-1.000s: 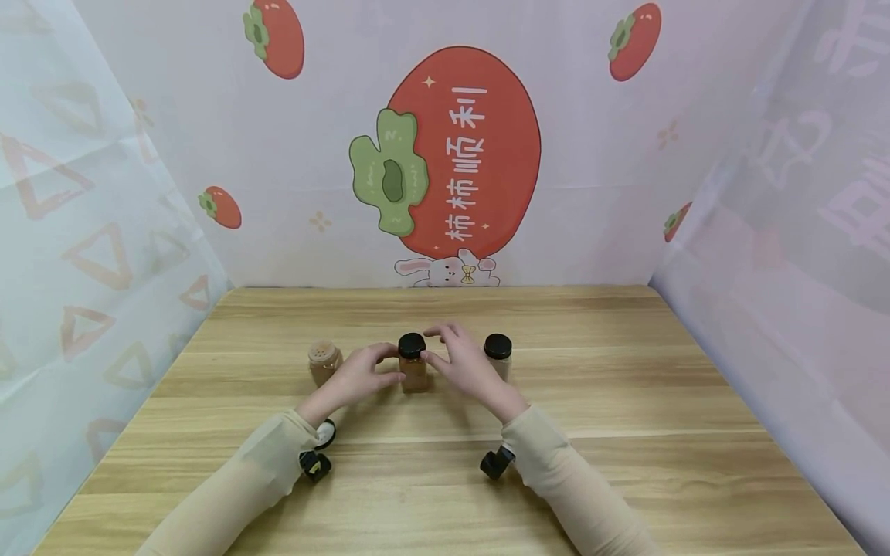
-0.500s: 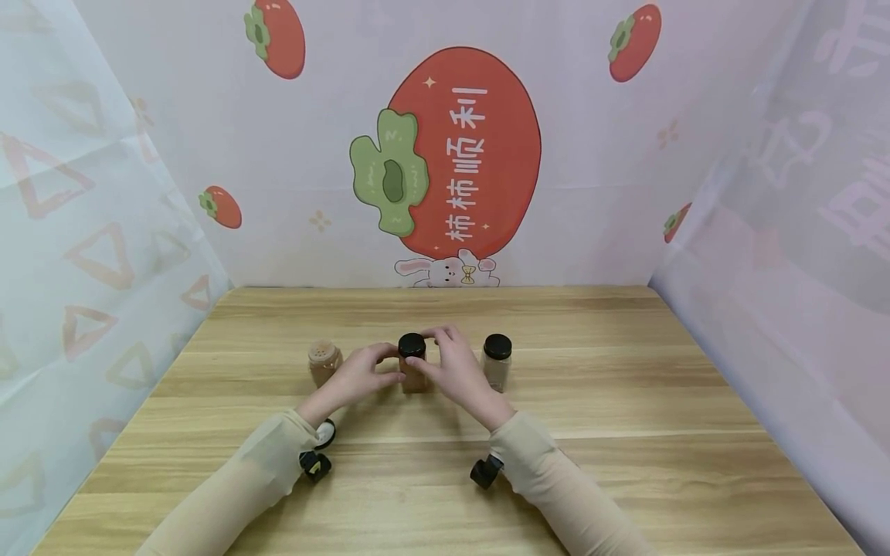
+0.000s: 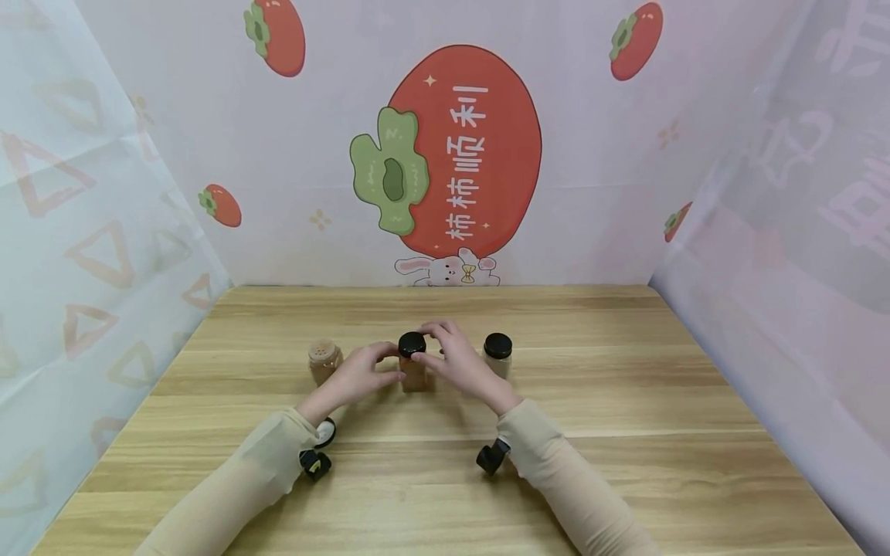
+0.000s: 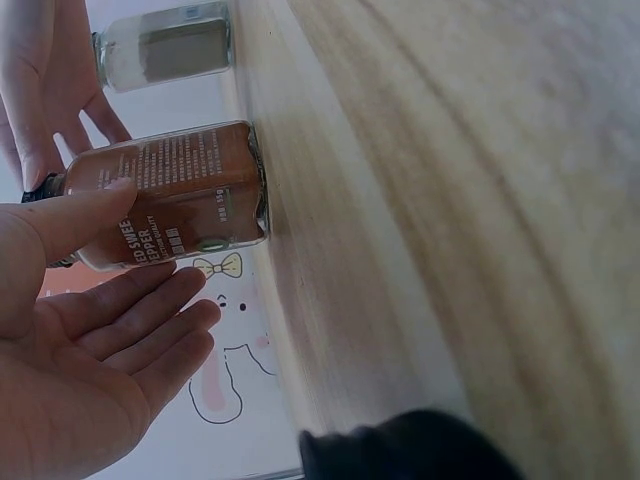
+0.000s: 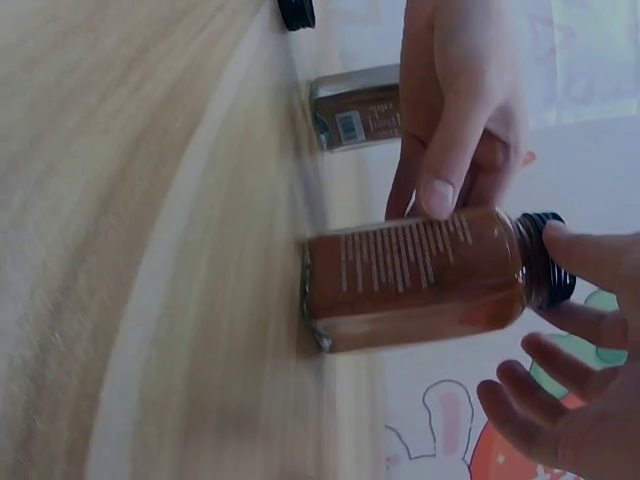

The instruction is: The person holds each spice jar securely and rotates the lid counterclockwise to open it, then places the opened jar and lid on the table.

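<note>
Counting three jars: left jar point(image 3: 324, 361), middle jar point(image 3: 414, 378), right jar point(image 3: 499, 366). Two capped, plus one loose lid point(image 3: 325, 433) by my left wrist. Middle jar's upright between my hands; left hand point(image 3: 363, 372) pinches its glass, right hand point(image 3: 460, 361) its black cap point(image 3: 411, 342). Reddish-brown powder point(image 5: 420, 315) inside; left one's brown, right one's greyish.

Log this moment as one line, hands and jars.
left grip: holds middle jar | right grip: pinches its black lid | left jar: perforated top uncovered | right jar: capped
</note>
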Motion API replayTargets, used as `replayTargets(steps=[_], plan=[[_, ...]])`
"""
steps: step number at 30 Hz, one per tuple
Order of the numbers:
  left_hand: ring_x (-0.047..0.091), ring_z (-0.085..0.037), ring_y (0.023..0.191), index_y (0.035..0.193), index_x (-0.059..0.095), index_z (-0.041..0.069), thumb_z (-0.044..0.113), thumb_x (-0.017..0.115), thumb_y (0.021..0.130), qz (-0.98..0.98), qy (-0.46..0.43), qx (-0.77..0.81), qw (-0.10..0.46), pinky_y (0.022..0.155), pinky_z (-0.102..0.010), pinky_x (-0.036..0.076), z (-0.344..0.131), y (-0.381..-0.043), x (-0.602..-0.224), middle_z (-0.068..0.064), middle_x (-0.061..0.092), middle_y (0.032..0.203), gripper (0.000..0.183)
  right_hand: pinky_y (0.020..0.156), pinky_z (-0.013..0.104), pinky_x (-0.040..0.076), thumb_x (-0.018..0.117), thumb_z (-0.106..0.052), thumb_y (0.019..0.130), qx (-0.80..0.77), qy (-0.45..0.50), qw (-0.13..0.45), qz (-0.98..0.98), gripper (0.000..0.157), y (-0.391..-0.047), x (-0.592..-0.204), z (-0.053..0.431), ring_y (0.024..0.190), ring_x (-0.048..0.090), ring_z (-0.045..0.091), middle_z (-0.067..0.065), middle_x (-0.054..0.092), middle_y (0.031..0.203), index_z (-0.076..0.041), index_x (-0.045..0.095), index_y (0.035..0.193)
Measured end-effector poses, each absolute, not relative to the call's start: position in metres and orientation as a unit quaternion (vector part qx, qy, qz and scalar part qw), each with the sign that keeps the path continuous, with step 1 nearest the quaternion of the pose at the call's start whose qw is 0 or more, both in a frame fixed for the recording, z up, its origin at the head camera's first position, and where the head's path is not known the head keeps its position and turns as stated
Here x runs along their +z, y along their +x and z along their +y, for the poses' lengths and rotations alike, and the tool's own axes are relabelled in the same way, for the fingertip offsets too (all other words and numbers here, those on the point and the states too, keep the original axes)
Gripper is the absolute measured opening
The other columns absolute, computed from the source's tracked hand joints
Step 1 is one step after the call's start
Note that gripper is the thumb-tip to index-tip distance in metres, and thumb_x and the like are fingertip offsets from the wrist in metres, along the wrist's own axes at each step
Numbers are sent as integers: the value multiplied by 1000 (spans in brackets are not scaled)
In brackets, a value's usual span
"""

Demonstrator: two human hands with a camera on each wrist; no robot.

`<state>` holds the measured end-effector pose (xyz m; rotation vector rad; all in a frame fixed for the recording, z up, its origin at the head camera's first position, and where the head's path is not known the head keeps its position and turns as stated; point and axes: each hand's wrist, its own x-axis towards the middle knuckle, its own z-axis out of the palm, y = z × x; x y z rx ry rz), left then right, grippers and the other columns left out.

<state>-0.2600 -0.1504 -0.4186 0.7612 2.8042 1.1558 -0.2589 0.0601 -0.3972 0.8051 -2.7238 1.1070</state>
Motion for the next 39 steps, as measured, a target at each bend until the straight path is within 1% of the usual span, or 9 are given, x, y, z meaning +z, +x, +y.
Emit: replayTargets(steps=[7,14,19,21,26,29,31,36,39], plan=[[57,-33,117,118,62,4,20,72,83,894,246,374,8,102,-52,43,-150,-260,-419,-12,65,120,40,96,38,50,61,-29,93,373,289,-2,-882,43,-268,-396,66,124,47,24,9,46,135,-9,52,131],[57,-33,117,118,62,4,20,72,83,895,246,372,7,102,-52,43,-150,-260,-419,-12,65,120,40,95,37,50,58,-32,95,338,334,0,-880,45,-274,-395,71,124,47,21,7,45,136,-11,50,134],[56,-34,117,119,62,4,21,71,84,897,244,368,7,102,-52,43,-151,-260,-418,-12,65,120,40,95,42,50,56,-29,96,338,359,-14,-870,44,-278,-393,74,125,46,23,10,42,139,-11,48,136],[56,-34,117,119,62,4,22,71,84,898,244,367,7,102,-52,44,-151,-260,-418,-12,65,120,40,95,41,50,55,-27,96,340,363,-18,-867,43,-278,-393,75,125,46,23,11,42,139,-12,48,136],[56,-33,118,120,61,4,22,71,85,897,247,367,9,102,-51,44,-151,-260,-418,-12,65,120,40,93,34,52,54,-26,97,335,367,-18,-867,43,-278,-393,76,124,47,22,10,42,139,-13,47,137],[56,-32,118,120,61,4,22,71,85,897,246,368,9,102,-51,44,-151,-260,-418,-12,64,121,41,93,33,52,53,-25,97,342,367,-17,-865,43,-277,-393,77,124,47,22,10,41,140,-13,47,138],[57,-33,117,120,61,3,22,71,84,897,246,366,8,102,-51,44,-151,-260,-418,-13,64,121,41,94,33,51,53,-25,97,350,362,-20,-864,43,-276,-393,77,124,47,22,9,41,140,-14,46,138],[57,-34,117,120,61,3,22,71,84,899,247,362,8,101,-51,44,-150,-260,-418,-13,64,121,42,97,41,50,56,-29,96,373,330,-28,-867,46,-273,-394,78,124,48,23,6,44,137,-15,46,138],[57,-33,117,120,61,3,22,71,84,898,246,364,11,102,-51,44,-150,-260,-417,-13,64,121,42,95,43,50,58,-32,94,376,311,-10,-873,47,-271,-393,76,121,51,24,6,47,133,-13,47,136]])
